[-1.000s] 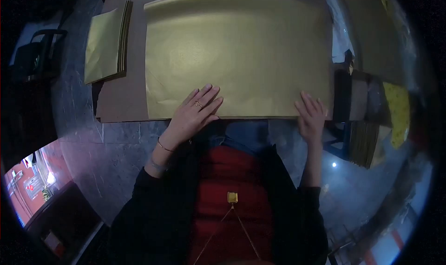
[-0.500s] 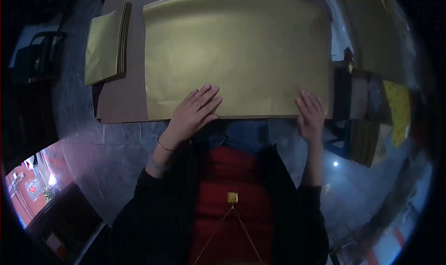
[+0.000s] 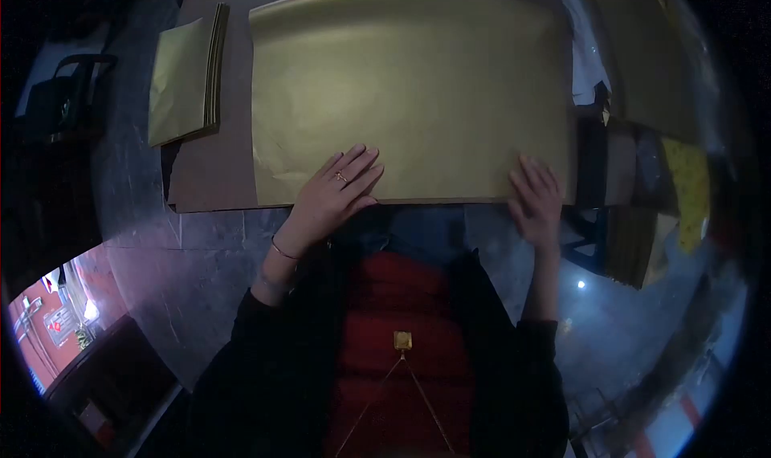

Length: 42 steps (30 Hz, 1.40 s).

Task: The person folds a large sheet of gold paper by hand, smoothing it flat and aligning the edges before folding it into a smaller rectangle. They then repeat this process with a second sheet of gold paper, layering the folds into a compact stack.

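A large sheet of gold paper (image 3: 401, 97) lies over the brown tabletop (image 3: 210, 177), its far edge curling upward. My left hand (image 3: 341, 187) rests on the sheet's near edge, palm down with fingers stretched out and a ring on one finger. At the near right corner is my right hand (image 3: 536, 197), its fingers extended on the paper and its thumb by the table edge. Neither hand grips anything visible.
To the left stands a stack of folded gold paper (image 3: 183, 81). White sheeting (image 3: 588, 56) and a brown surface (image 3: 642, 56) are on the right. Below them are a yellow patterned cloth (image 3: 684, 193) and a bundle of gold sheets (image 3: 634, 248).
My right hand has shifted very slightly, its thumb spreading a little to the left. My left hand stays in the same place on the paper.
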Each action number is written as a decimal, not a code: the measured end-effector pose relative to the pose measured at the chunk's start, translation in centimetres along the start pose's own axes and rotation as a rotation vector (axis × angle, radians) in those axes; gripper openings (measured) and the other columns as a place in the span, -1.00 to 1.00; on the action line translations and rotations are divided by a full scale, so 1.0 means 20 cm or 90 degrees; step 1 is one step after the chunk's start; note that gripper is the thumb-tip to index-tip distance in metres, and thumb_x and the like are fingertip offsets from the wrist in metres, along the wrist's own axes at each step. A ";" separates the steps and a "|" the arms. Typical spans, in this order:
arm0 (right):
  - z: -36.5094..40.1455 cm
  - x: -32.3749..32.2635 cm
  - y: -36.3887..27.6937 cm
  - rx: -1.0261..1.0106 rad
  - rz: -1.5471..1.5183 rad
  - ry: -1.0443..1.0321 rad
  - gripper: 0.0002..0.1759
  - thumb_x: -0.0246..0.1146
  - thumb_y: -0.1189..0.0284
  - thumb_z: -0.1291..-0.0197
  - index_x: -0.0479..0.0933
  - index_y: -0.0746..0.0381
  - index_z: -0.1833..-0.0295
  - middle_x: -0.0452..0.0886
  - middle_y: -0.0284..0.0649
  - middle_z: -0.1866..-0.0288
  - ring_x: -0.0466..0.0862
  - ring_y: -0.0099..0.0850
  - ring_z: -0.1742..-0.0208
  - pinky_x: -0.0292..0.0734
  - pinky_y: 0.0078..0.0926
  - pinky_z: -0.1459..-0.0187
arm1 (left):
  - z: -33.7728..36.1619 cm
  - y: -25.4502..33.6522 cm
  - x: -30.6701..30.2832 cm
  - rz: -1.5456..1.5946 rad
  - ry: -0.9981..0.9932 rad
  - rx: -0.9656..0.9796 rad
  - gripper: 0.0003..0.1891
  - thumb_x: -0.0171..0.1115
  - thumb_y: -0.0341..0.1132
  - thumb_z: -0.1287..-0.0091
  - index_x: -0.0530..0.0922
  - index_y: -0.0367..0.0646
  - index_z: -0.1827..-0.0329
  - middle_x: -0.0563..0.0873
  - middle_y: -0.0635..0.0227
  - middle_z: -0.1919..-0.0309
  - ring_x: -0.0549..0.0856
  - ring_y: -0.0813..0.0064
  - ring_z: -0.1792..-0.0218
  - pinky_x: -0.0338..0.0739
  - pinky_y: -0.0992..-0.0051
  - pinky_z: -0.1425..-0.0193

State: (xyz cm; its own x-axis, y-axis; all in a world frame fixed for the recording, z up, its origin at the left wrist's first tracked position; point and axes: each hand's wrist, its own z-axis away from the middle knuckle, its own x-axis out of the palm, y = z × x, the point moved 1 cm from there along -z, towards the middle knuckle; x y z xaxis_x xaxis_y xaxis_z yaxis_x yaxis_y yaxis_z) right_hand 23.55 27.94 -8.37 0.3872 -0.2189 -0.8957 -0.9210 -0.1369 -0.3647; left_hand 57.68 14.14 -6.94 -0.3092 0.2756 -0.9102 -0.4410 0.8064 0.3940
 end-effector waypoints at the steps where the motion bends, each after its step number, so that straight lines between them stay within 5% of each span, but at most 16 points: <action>1: 0.00 0.00 0.00 -0.001 -0.010 0.000 -0.53 0.30 0.35 -0.05 0.55 0.09 -0.15 0.43 -0.20 -0.34 0.38 -0.18 -0.36 0.14 -0.11 -0.37 | 0.00 0.00 0.00 0.000 0.000 0.000 -0.47 0.31 -0.17 -0.15 0.47 -0.07 -0.21 0.40 0.33 -0.34 0.37 0.26 -0.36 0.34 0.24 -0.35; 20: -0.09 0.01 -0.18 -0.094 0.067 -0.009 -0.49 0.43 0.41 0.06 0.55 -0.02 -0.10 0.50 -0.36 -0.27 0.46 -0.37 -0.28 0.21 -0.18 -0.34 | -0.01 0.01 -0.01 0.013 -0.004 -0.003 -0.44 0.34 -0.22 -0.13 0.45 -0.09 -0.23 0.41 0.29 -0.33 0.36 0.22 -0.36 0.33 0.20 -0.35; 26: -0.16 0.14 -0.33 -0.125 0.042 -0.114 -0.55 0.36 0.49 0.04 0.57 0.00 -0.04 0.52 -0.33 -0.25 0.49 -0.36 -0.25 0.27 -0.20 -0.30 | 0.01 -0.03 0.03 0.072 0.039 0.000 -0.51 0.26 -0.13 -0.22 0.48 -0.09 -0.21 0.43 0.31 -0.32 0.36 0.30 -0.36 0.31 0.27 -0.36; 42: -0.27 0.17 -0.39 -0.175 -0.031 -0.131 -0.65 0.36 0.49 -0.07 0.59 0.12 -0.03 0.50 -0.24 -0.24 0.51 -0.20 -0.19 0.35 -0.14 -0.25 | 0.03 -0.07 0.11 0.092 0.098 0.046 -0.51 0.17 -0.09 -0.31 0.45 -0.12 -0.24 0.42 0.27 -0.30 0.34 0.31 -0.37 0.21 0.27 -0.44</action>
State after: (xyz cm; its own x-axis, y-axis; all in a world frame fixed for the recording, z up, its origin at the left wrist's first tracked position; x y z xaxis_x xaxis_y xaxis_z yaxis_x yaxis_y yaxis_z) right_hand 32.19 23.08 -7.16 0.3876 -0.0098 -0.9218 -0.8448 -0.4038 -0.3510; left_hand 58.02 13.95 -9.57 -0.4920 0.3120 -0.8128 -0.3226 0.8018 0.5030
